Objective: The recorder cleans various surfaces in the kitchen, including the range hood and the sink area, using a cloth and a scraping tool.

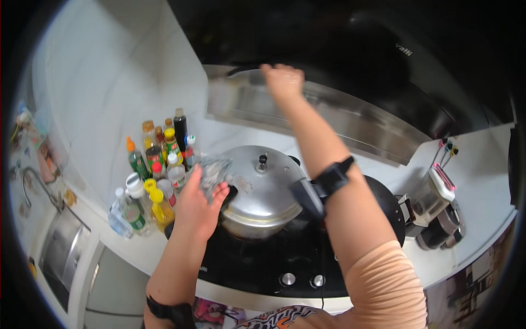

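Note:
My left hand (201, 205) holds a crumpled clear plastic bag (213, 170), blurred, near the left edge of a large aluminium pressure cooker (263, 189) on the black gas hob (267, 259). A black knob-like valve stands on the cooker's lid. My right hand (284, 80) is raised to the lower edge of the black range hood (337, 53), its fingers at or close to a dark strip there; whether they touch it, or grip anything, cannot be told. Dark devices are strapped to both forearms.
Several sauce and oil bottles (158, 197) crowd the counter left of the hob. A black wok (382, 205) sits behind my right arm. A lidded container (431, 197) and dark appliances stand at the right. A sink (61, 255) is at the far left.

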`<state>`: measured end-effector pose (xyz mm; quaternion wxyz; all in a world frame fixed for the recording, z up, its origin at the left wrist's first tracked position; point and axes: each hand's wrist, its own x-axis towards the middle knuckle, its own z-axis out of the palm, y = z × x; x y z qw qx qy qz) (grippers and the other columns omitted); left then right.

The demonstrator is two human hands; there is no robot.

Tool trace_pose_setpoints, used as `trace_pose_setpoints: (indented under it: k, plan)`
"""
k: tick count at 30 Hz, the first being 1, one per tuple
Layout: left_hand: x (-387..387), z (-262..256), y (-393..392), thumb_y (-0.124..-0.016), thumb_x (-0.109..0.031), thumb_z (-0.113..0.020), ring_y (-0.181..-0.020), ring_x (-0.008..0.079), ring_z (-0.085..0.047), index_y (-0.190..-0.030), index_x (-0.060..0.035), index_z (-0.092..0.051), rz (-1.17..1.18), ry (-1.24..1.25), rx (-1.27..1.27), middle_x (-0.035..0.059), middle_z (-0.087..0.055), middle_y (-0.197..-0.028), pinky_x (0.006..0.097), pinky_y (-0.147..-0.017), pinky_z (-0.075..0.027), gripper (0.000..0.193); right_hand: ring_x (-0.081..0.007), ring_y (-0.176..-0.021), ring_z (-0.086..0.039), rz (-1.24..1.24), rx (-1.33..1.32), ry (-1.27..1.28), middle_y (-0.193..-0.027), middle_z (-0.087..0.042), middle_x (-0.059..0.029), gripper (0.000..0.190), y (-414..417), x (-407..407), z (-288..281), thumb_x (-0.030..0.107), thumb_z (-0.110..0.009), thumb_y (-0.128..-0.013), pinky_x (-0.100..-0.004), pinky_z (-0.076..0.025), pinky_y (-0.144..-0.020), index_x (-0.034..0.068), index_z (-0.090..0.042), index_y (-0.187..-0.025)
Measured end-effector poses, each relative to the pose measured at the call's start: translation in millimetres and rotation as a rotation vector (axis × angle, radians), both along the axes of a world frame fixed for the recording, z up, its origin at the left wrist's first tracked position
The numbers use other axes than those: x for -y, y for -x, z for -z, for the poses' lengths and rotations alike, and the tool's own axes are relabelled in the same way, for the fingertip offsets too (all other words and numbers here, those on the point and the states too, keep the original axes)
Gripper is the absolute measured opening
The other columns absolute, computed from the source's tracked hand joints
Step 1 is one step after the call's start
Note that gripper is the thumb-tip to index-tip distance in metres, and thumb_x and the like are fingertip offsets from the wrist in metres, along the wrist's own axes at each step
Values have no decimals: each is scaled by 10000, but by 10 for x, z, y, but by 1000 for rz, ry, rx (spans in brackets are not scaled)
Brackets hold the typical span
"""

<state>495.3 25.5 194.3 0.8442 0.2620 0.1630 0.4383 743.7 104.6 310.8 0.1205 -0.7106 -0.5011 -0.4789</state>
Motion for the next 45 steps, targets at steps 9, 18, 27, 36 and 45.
trace_pose_setpoints:
  k: [9,18,27,36,45]
  plan:
    - [-72,79,204,-821,-281,-461,-764,169,-455,-1043,-86,-418,-25,10,-44,47,-493,-930,291,-710,-402,299,-212,-790,-552,-9,-50,23,-811,-575,-57,149,218,-232,-37,174,-474,-720,-383,-396,-639,162,-576,-828]
    - [340,-160,-537,-828,-241,-464,-757,178,-467,-990,-64,-452,144,-45,49,64,-503,-901,295,-710,-403,241,-238,-778,-565,552,-43,-25,-789,-564,-60,290,-1735,2597,-127,150,-448,-745,-362,-440,-619,231,-541,-1007]
    - [1099,-345,-1501,-805,-255,-509,-750,186,-465,-980,-42,-455,280,-72,97,94,-490,-929,294,-675,-442,281,-213,-688,-571,754,158,-182,-698,-551,-52,251,-2394,4528,-171,99,-437,-732,-344,-437,-549,208,-536,-936]
    - [1195,-456,-1219,-810,-266,-501,-755,193,-478,-986,-64,-454,174,-76,47,86,-491,-913,302,-686,-437,272,-188,-635,-548,303,412,-294,-621,-504,-21,225,-1501,3929,-776,98,-499,-703,-327,-415,-557,199,-551,-897]
    - [565,-379,-305,-796,-269,-516,-759,207,-463,-1003,-54,-428,138,-105,129,85,-469,-933,303,-689,-427,311,-207,-641,-569,-67,524,-316,-660,-544,-37,214,220,2064,-1496,128,-488,-702,-333,-443,-527,219,-568,-879]
